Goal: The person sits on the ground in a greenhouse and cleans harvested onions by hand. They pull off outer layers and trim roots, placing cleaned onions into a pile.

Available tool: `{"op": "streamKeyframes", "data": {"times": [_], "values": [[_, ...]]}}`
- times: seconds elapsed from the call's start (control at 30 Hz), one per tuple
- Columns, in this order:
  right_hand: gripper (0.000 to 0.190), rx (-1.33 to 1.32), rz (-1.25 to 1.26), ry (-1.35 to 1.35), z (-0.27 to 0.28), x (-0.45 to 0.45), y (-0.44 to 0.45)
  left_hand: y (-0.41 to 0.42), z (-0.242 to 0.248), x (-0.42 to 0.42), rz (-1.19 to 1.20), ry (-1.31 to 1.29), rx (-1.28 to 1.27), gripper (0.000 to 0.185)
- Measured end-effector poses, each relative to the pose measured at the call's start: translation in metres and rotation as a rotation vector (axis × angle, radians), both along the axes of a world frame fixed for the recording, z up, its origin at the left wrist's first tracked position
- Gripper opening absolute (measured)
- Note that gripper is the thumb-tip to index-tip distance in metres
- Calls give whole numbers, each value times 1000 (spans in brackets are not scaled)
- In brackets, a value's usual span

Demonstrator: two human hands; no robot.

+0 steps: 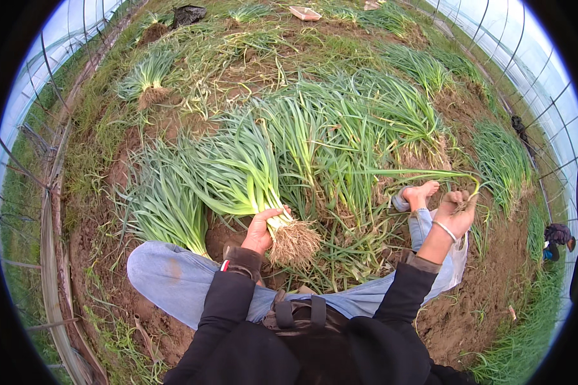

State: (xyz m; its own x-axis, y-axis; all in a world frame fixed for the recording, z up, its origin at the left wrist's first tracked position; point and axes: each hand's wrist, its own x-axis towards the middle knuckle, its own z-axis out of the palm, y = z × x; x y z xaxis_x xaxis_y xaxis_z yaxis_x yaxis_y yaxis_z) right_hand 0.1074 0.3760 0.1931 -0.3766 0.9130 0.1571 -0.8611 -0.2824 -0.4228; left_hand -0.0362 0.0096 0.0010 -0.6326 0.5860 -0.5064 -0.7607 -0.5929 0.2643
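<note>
My left hand grips a bunch of leek-like plants around the pale stems. Their flat green leaves fan away from me, and a thick tuft of fibrous roots points back towards my lap. Over on the right, my right hand is raised near my bare foot, its fingers closed on the root end of a single plant. That plant's long leaf bends over and stretches leftward. Beyond both hands lies a wide row of similar uprooted plants, roots towards me. Loose leaves litter the soil between my legs.
More bundles lie at the left and right. A shallow pale tray and black plastic are farther off. Another person is at the far right. Hooped plastic-film walls flank the soil. Translucent plastic hangs by my right leg.
</note>
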Motion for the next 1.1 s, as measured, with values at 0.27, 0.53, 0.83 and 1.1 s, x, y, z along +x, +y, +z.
{"op": "streamKeyframes", "data": {"times": [0.27, 0.53, 0.83, 1.1], "values": [[15, 1694, 96, -1020, -40, -117, -164, 5, 3, 10, -35, -63, 98, 39], [15, 1954, 250, -1107, -136, -65, -231, 0, -19, 17, -40, -34, -102, 24], [27, 1390, 224, -1573, -160, -75, -167, -36, 66, -16, 93, 139, -139, 18], [22, 1384, 171, -1642, -229, -195, -141, -21, 16, -28, 112, 5, -286, 14]]}}
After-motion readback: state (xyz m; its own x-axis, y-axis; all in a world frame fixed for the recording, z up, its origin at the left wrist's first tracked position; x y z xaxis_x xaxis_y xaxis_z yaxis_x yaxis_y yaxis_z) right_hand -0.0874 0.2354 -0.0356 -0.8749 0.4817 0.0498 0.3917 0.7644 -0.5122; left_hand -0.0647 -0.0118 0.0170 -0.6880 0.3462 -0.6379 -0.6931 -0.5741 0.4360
